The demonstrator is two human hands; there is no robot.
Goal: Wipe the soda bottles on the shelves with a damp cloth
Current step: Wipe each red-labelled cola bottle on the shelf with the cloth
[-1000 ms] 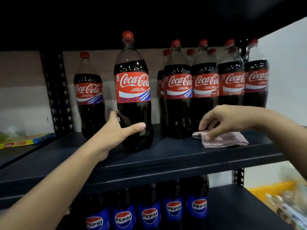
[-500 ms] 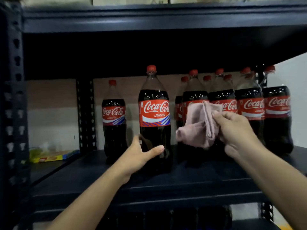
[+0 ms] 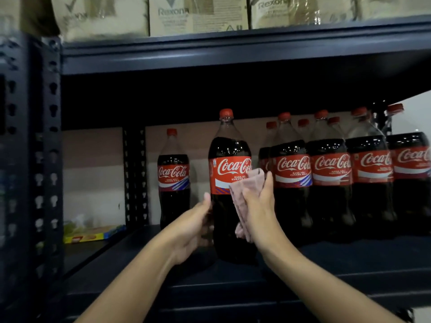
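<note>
A large Coca-Cola bottle (image 3: 229, 183) stands upright near the front of a dark metal shelf (image 3: 326, 264), apart from the others. The right hand (image 3: 258, 206) presses a pink cloth (image 3: 242, 194) against the bottle's right side, over the label's edge; the fingers lie fairly straight along the cloth, and the cloth covers the end of the logo. The lower folds of the cloth hang behind the wrist and are partly hidden. The left hand (image 3: 193, 227) cups the bottle's lower left side, thumb up against the glassy dark body; its fingers curl round the far side and are only dimly seen through the bottle.

To the left and further back stands a smaller-looking bottle (image 3: 173, 178). To the right a row of bottles (image 3: 349, 178) stands close together, with more caps showing behind; the rightmost is cut off by the frame edge. A yellow packet (image 3: 93, 235) lies on the neighbouring shelf at left, blurred. Cardboard boxes (image 3: 198, 15) sit on the shelf above, tops cut off.
</note>
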